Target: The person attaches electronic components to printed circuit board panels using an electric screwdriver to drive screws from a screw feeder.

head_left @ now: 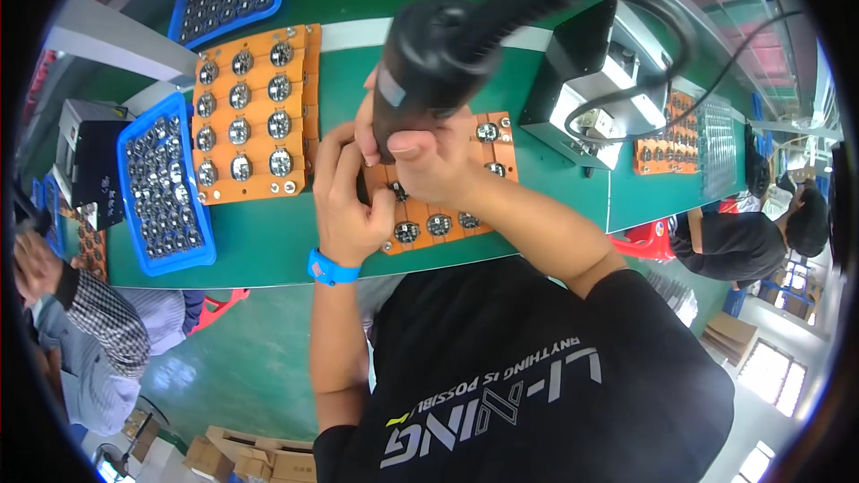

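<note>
My right hand [434, 156] is closed round the thick black barrel of a corded electric screwdriver [420, 80], held upright with its cable leaving the top. Its tip is hidden behind my hands. Under it lies an orange fixture board [416, 211] carrying small round circuit boards [438, 224]. My left hand [352, 210], with a blue wristband [333, 268], is at this board's left edge. Its fingers are bent, the thumb against the board's edge, and the fingertips partly hidden by my right hand; what they pinch does not show.
To the left are stacked orange boards [258, 145] with round circuit boards. Blue trays [204, 246] of round parts stand beside and behind them. A black-and-silver machine [577, 94] stands right. Another orange board [658, 154] lies farther right. People sit at both sides; the screwdriver cable loops overhead.
</note>
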Available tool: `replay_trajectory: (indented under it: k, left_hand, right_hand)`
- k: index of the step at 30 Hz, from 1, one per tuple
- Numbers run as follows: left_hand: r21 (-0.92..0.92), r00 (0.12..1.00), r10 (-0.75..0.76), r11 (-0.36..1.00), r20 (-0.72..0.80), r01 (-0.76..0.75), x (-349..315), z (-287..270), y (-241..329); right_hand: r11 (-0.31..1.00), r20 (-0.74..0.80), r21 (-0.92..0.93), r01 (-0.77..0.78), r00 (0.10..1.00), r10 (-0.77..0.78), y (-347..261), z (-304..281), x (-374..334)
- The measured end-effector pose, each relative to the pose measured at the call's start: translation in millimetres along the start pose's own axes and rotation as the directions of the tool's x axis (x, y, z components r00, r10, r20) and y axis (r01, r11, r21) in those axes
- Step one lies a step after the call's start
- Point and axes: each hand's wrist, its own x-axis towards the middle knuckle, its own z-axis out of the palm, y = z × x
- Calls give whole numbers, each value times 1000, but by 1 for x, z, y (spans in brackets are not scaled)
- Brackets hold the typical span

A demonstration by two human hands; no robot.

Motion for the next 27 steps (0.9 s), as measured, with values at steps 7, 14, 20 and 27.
replay_trajectory:
  k: [7, 14, 20, 27]
  left_hand:
    - [-98, 975, -44, 993, 219, 67, -2, -5, 33]
    - [190, 908, -89, 982, 409, 11, 5, -2, 65]
    - [422, 833, -114, 894, 541, -152, 16, 24, 90]
    - [499, 670, -154, 789, 726, -358, 51, 57, 104]
  right_hand:
    - [990, -86, 120, -80, 992, 90, 1, -8, 0]
    - [984, -268, 178, -23, 961, 71, -42, -9, 11]
    - [834, -384, 164, 527, 813, -438, -115, -60, 62]
    - [777, -549, 215, 592, 731, -405, -164, -126, 57]
